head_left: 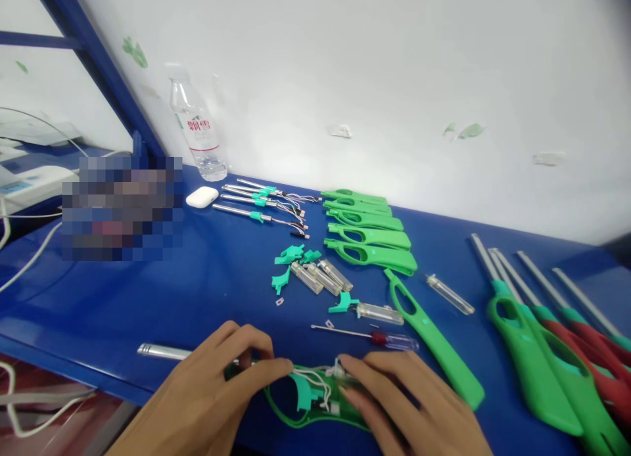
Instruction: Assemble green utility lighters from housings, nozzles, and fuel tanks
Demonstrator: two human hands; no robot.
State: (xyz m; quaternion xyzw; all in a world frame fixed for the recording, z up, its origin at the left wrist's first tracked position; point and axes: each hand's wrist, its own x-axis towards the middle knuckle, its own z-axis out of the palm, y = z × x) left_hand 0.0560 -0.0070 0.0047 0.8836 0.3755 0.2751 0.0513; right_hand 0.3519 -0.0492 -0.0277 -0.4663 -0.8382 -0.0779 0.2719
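Observation:
A green lighter shell (290, 418) lies near the table's front edge, its inside facing up, with white wires and a teal trigger piece (304, 391) in it. My left hand (221, 377) is closed on the shell's left end, where a silver metal tube (163, 352) sticks out to the left. My right hand (399, 397) has its fingers pinched at a small clear part (341, 369) over the shell's right portion; the rest of that part is hidden under the fingers. Just behind the hands lies a screwdriver (389, 340) with a red and clear handle.
Green shells (367, 238), wired metal tubes (239, 209), clear fuel tanks (379, 313) and teal triggers (280, 280) lie behind. Another shell (438, 344) and green and red lighters (532, 361) lie right. A bottle (197, 131) and white case (202, 197) stand near the wall (394, 68).

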